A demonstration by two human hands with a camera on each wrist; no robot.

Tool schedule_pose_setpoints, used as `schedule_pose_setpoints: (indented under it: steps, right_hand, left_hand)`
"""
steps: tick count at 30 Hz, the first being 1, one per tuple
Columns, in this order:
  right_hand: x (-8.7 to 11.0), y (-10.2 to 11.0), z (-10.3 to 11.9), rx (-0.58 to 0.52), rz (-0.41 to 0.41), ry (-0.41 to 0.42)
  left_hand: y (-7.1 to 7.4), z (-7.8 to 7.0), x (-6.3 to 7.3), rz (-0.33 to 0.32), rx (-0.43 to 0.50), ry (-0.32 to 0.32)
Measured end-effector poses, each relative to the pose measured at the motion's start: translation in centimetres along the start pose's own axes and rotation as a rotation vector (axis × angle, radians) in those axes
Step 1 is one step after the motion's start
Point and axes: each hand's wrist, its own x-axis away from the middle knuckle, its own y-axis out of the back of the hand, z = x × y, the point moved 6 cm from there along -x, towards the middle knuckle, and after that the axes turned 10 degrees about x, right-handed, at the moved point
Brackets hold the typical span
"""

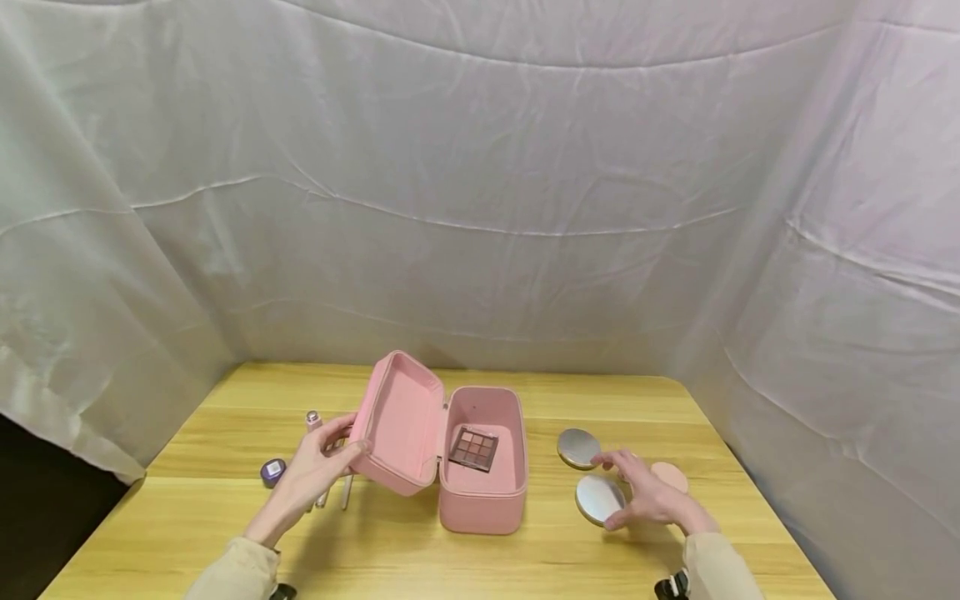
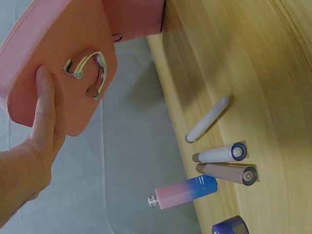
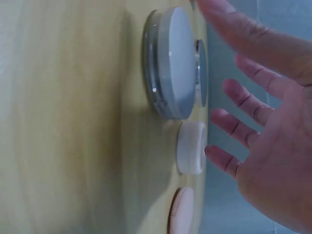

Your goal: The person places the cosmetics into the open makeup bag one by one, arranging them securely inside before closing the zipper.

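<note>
Cream fabric sleeves (image 1: 236,571): nearest, one either side of the pink leather-look case (image 1: 483,514).
Left hand (image 1: 318,458): grasps the pink boxy lid (image 1: 405,417) by its outer edge, left of the case; a steady hold there should stop it swinging.
Right hand (image 1: 651,493): released, fingers spread about the nearer round silver compact (image 1: 600,500), right of the case; whether the thumb touches is hard to tell. Pinching opposite edges, off the smooth top, looks surest.
Pink case: open; a flat square palette of rosy-brown pans (image 1: 474,448) lies on its floor.
Right of the case: farther round silver compact (image 1: 578,447), squat white jar (image 3: 191,147), flat peach disc (image 1: 670,476).
Left of the case: pink-and-blue tube (image 2: 185,192), slim white tube (image 2: 222,153), slim brown tube (image 2: 228,173), pale stick (image 2: 208,119), dark blue jar (image 1: 273,472).
</note>
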Motion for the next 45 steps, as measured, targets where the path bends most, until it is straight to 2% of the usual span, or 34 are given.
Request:
schedule_pose_setpoints:
  steps: [6, 14, 23, 31, 37, 45]
  right_hand:
    - [0.1, -0.6, -0.3, 0.05, -0.007, 0.043]
    - [0.1, -1.2, -0.4, 0.09, 0.017, -0.011]
    - [0.0, -1.5, -0.7, 0.131, -0.007, 0.001]
    - [0.0, -1.6, -0.9, 0.1, -0.018, 0.013]
    - [-0.1, -1.6, -1.2, 0.065, -0.026, -0.023]
    - [-0.2, -0.9, -1.1, 0.071, -0.096, -0.04]
  left_hand:
    - [0.0, 0.0, 0.0, 0.002, -0.001, -0.004]
    - [-0.1, 0.1, -0.1, -0.016, -0.011, -0.005]
    - [0.0, 0.0, 0.0, -0.029, -0.017, 0.001]
    - [0.0, 0.1, -0.1, -0.034, -0.007, 0.009]
    - [0.0, 0.2, -0.1, -0.021, -0.005, 0.003]
    - [0.1, 0.2, -0.1, -0.027, -0.004, 0.009]
